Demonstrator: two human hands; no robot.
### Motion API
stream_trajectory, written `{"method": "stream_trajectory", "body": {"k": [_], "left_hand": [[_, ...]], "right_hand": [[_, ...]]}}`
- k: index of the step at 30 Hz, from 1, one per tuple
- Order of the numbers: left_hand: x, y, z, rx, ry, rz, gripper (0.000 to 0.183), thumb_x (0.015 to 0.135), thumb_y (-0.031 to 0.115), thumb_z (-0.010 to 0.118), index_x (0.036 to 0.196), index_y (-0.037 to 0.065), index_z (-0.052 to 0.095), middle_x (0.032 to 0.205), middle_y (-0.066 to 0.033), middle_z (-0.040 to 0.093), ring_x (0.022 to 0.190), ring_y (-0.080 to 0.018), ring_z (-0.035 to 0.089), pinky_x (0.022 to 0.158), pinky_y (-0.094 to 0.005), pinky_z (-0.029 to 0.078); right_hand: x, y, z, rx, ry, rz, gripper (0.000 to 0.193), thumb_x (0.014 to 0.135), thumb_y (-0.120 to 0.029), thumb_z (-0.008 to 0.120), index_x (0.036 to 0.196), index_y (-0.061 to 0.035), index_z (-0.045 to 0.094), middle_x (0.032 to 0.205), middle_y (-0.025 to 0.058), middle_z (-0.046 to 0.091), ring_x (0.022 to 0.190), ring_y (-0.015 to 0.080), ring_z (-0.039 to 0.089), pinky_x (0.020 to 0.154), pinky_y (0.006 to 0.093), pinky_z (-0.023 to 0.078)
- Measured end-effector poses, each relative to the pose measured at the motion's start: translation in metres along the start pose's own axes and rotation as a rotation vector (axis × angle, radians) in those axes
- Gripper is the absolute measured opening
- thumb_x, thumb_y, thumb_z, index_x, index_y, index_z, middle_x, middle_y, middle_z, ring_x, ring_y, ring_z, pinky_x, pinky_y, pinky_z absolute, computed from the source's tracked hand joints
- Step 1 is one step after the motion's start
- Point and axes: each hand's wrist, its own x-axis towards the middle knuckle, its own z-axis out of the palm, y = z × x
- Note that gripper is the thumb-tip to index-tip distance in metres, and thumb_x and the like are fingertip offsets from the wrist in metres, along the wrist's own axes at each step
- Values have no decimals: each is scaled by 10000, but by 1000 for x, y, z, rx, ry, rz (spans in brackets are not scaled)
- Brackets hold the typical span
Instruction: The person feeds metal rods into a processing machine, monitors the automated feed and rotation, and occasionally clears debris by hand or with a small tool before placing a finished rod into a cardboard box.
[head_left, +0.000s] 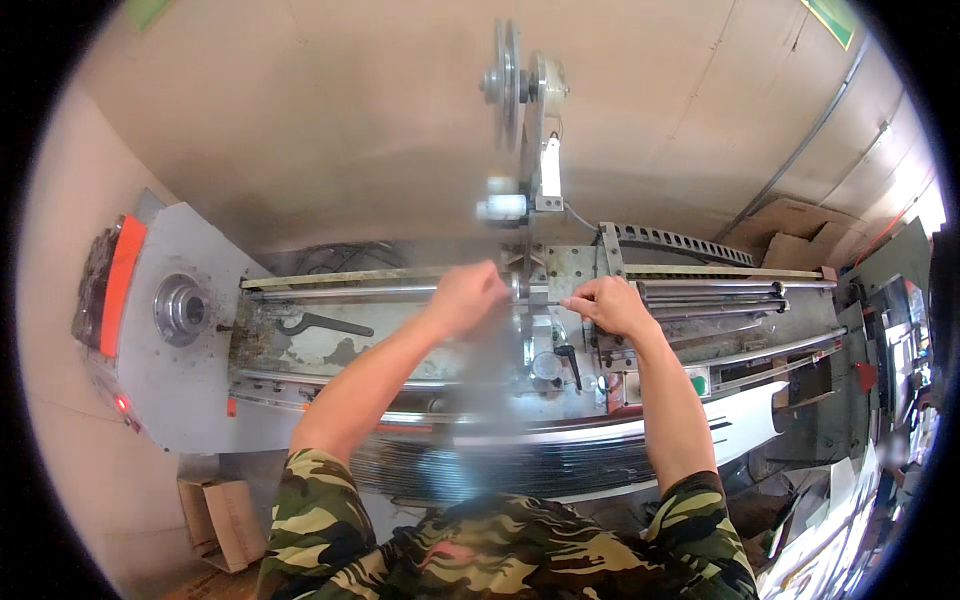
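Over the middle of a long metal machine bed, my left hand (pixel 468 298) is closed, its fingers curled and partly smeared by a hazy streak. What it holds, if anything, is hidden. Slightly to the right, my right hand (pixel 608 302) pinches with thumb and forefinger at the end of a thin dark strand (pixel 543 303). The strand lies across the gap between my hands; whether it is wire or rod I cannot tell. Just below the hands sits the carriage (pixel 560 325) with a black clamp lever (pixel 570 366). A pulley wheel (pixel 508 85) stands on a post behind them.
A hook spanner (pixel 325 325) lies on the bed at left, near a grey headstock (pixel 215 370) with a round chuck (pixel 182 310). Steel guide rails (pixel 345 292) run lengthwise. Many dark thin rods (pixel 420 465) lie along the near side. Cardboard (pixel 225 520) stands at lower left.
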Motion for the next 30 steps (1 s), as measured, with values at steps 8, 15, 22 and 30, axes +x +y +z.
{"method": "stream_trajectory", "body": {"k": [8,15,22,30], "left_hand": [[-9,-27,-6,-344,-326,-109,260,888,194,732,1101,46,733,1025,-76,759,946,-180,706,827,-346,549],[-3,16,-6,-53,-230,-94,280,941,160,623,1183,35,689,1112,-150,734,998,-254,713,871,-366,555],[9,20,13,688,-337,292,204,925,102,508,1090,16,591,932,-167,701,930,-363,692,803,-480,560],[29,12,1,250,-404,72,214,917,83,594,1073,-13,705,912,-135,742,807,-266,703,704,-390,553]], "right_hand": [[2,0,11,-69,96,5,352,883,-487,674,906,-155,788,843,118,742,849,340,699,791,443,542],[0,2,16,3,112,38,333,865,-505,693,917,-193,799,871,103,746,877,319,701,798,425,546],[1,6,29,-28,198,-3,315,886,-483,678,980,-207,796,998,62,750,946,287,700,847,407,543],[6,35,65,131,469,-227,294,874,-437,716,926,-161,800,973,32,761,945,243,702,896,388,521]]}}
